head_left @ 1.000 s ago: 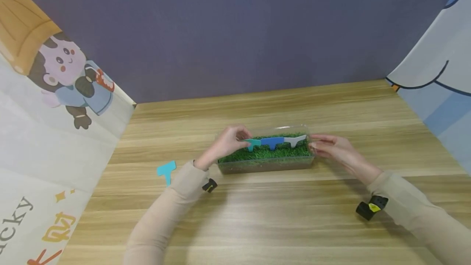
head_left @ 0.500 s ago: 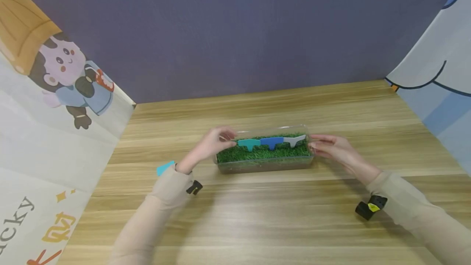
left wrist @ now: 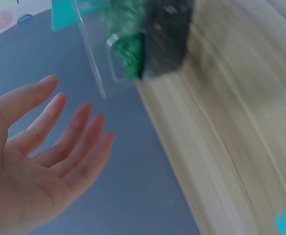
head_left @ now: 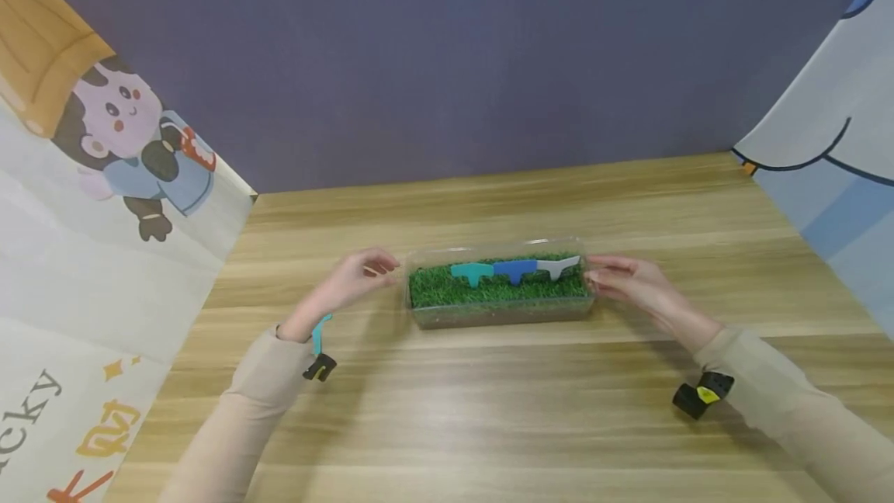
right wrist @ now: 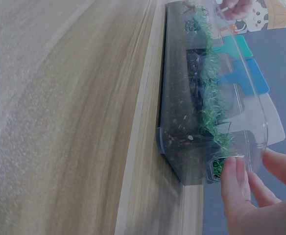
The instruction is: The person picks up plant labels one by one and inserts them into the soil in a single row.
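A clear plastic box (head_left: 503, 314) of green artificial grass (head_left: 447, 293) stands on the table. Three T-shaped plant labels stand in a row in the grass: a teal label (head_left: 472, 272), a blue label (head_left: 515, 270) and a white label (head_left: 557, 265). My right hand (head_left: 639, 286) holds the box's right end between thumb and fingers. Left of the box, my left hand (head_left: 352, 279) is in the air with relaxed, parted fingers and nothing in it. A light-blue label (head_left: 319, 334) lies on the table, partly hidden by the left wrist; its corner shows in the left wrist view.
The wooden table (head_left: 503, 410) runs back to a dark blue-grey panel (head_left: 461, 60). Printed side panels with cartoon figures stand at left and right. Black cameras are strapped at both wrists.
My left hand has let go of the teal label and moved left, away from the box, over towards the loose light-blue label. The right hand has stayed at the box's right end.
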Tool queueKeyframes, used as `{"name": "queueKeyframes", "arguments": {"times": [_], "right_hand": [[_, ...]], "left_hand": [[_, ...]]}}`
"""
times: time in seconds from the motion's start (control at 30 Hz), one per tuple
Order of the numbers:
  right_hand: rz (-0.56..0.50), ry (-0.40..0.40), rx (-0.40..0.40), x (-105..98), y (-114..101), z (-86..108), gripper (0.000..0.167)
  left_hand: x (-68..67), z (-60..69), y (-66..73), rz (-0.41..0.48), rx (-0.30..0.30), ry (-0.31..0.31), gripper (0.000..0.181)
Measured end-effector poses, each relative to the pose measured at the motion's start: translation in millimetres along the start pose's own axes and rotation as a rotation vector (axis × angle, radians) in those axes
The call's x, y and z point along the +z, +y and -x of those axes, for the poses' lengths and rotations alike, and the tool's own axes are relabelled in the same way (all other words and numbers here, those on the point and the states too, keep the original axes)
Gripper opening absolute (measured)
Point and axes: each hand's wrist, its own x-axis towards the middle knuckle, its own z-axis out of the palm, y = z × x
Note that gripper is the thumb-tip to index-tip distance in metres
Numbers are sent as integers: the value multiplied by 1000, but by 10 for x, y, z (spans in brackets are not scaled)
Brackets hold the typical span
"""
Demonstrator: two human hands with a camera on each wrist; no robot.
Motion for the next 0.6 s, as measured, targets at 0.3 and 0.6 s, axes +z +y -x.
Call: {"name": "queueKeyframes", "arguments": {"times": [0.3, 0.6], "right_hand": [[39, 7, -10, 0, -20, 17, 64], [44, -2, -27, 10, -9, 11, 63]], "left_hand": [[-281, 216, -369, -100, -103, -72, 30], [-436, 423, -647, -198, -226, -136, 35]]}}
